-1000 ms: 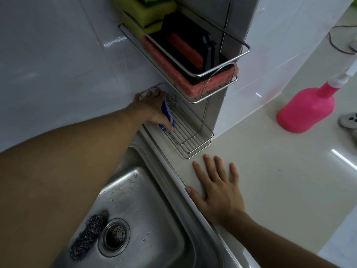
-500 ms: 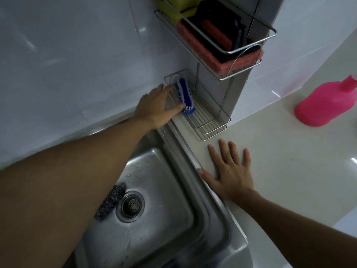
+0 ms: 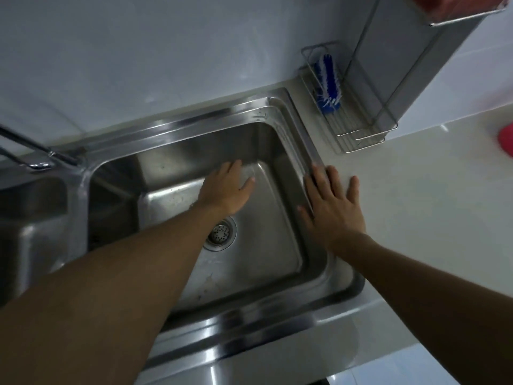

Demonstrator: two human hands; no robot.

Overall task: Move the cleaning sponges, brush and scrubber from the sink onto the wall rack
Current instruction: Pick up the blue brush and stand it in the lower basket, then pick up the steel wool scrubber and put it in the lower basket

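The blue and white brush (image 3: 327, 81) lies on the lower wire shelf of the wall rack (image 3: 361, 134), apart from both hands. My left hand (image 3: 227, 190) hangs over the steel sink (image 3: 277, 129), fingers spread, holding nothing. My left forearm covers the basin floor left of the drain (image 3: 220, 236), so the dark steel scrubber is hidden. My right hand (image 3: 333, 209) rests flat and open on the sink's right rim and the counter. A corner of the upper rack shelf (image 3: 466, 15) shows a pink sponge (image 3: 455, 5).
A chrome tap (image 3: 36, 154) reaches in from the left over a second basin (image 3: 30, 218). The white counter (image 3: 430, 204) stretches right of the sink. A pink spray bottle (image 3: 505, 140) shows at the right edge. White tiled wall behind.
My left hand let go of the brush on the lower shelf and drew back down over the sink. The view tilted down; my right hand stays on the sink rim.
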